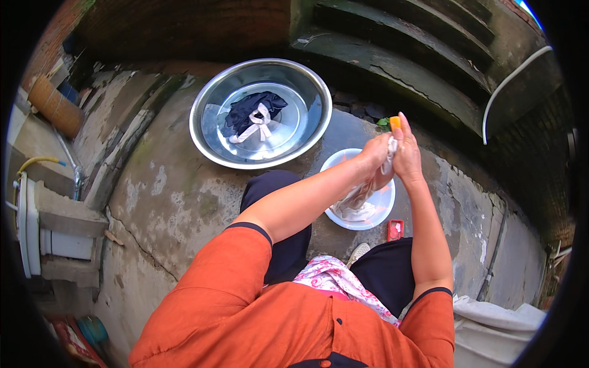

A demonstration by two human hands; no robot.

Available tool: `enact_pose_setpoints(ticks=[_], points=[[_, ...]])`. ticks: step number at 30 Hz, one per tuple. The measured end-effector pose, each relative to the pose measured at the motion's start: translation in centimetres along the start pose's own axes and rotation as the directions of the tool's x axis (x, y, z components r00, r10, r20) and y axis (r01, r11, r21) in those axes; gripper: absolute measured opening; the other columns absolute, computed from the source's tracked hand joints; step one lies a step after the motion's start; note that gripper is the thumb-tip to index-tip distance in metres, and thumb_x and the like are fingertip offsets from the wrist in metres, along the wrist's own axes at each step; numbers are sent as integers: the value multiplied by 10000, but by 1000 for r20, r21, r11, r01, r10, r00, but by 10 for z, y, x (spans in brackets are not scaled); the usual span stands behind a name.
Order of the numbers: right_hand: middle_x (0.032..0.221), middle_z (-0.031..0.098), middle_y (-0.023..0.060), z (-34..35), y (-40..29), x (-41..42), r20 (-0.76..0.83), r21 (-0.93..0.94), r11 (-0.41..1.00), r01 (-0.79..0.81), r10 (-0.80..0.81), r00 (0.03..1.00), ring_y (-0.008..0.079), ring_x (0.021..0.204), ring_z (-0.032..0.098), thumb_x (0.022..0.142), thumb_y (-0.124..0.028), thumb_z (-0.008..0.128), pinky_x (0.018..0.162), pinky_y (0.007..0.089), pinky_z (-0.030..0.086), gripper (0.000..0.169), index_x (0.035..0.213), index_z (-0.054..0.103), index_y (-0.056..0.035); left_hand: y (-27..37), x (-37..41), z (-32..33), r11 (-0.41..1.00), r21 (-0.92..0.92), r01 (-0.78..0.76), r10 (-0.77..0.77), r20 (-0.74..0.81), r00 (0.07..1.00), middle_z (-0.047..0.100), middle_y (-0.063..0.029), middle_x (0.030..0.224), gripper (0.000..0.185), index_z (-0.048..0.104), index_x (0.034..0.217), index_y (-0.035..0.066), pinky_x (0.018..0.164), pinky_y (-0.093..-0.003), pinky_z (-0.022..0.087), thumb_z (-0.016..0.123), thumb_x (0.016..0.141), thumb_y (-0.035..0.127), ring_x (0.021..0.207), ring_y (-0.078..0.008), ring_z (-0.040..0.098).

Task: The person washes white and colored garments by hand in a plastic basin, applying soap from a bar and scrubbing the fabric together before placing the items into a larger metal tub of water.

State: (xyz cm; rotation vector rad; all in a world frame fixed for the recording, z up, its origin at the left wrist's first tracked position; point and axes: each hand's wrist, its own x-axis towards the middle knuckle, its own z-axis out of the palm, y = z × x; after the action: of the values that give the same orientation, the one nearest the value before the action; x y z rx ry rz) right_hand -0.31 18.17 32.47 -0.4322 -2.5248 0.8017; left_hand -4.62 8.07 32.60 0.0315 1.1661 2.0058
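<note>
Over a light blue plastic basin (pixel 389 202), my left hand (pixel 377 152) grips wet, whitish cloth (pixel 391 154), part of which hangs down into the basin. Beside it, my right hand (pixel 407 156) holds an orange bar of soap (pixel 395 123) near its fingertips, against the cloth. More white cloth (pixel 359 212) lies in the basin. A large metal basin (pixel 198 129) stands to the left, with a dark garment (pixel 257 108) with pale ties (pixel 260 122) in water. A red soap dish (pixel 395 230) sits on the ground near the plastic basin.
Concrete steps (pixel 414 73) rise beyond the basins. A stone sink (pixel 69 216) with a yellow hose (pixel 41 159) stands at the left. A rusty cylinder (pixel 55 106) lies at the upper left. White sheeting (pixel 497 326) is at the lower right. Cracked concrete (pixel 152 221) forms the ground.
</note>
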Motion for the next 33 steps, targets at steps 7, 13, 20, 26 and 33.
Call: enact_pose_setpoints(ticks=[7, 13, 20, 26, 33], points=[[985, 518, 170, 8, -57, -38, 47, -80, 975, 206, -203, 978, 352, 897, 531, 976, -282, 430, 855, 421, 431, 482, 1441, 335, -197, 6, 29, -38, 961, -254, 106, -118, -33, 992, 619, -63, 832, 360, 576, 885, 87, 704, -370, 495, 377, 942, 382, 738, -208, 608], [1247, 529, 210, 15, 3, 4, 49, 166, 986, -17, 9, 999, 366, 1094, 539, 995, -297, 364, 927, 402, 425, 459, 1433, 336, -163, -6, 27, -14, 992, -119, -45, 45, 1, 999, 601, -78, 868, 383, 570, 917, 75, 700, -352, 477, 356, 935, 392, 781, -193, 582], [1113, 559, 182, 13, -55, -18, -3, -90, 983, 158, -159, 987, 356, 997, 558, 987, -319, 398, 889, 402, 440, 453, 1416, 367, -178, 4, 27, -29, 941, -332, 69, -63, 27, 998, 608, -90, 859, 392, 567, 919, 71, 710, -370, 491, 368, 930, 410, 775, -206, 598], [1105, 564, 189, 11, -26, -18, -13, 46, 993, 105, -105, 994, 337, 1003, 559, 990, -283, 382, 888, 413, 443, 434, 1413, 376, -188, 12, 17, -18, 978, -197, 67, -59, 49, 997, 608, -80, 858, 367, 578, 900, 88, 710, -358, 493, 358, 929, 380, 779, -199, 600], [1150, 557, 186, 3, -29, 3, 2, 11, 999, 44, -44, 999, 363, 1050, 541, 977, -380, 391, 920, 388, 423, 487, 1401, 387, -139, 15, 3, -15, 996, -46, 81, -79, 46, 996, 620, -78, 856, 385, 576, 953, 91, 697, -346, 510, 412, 928, 438, 769, -200, 609]])
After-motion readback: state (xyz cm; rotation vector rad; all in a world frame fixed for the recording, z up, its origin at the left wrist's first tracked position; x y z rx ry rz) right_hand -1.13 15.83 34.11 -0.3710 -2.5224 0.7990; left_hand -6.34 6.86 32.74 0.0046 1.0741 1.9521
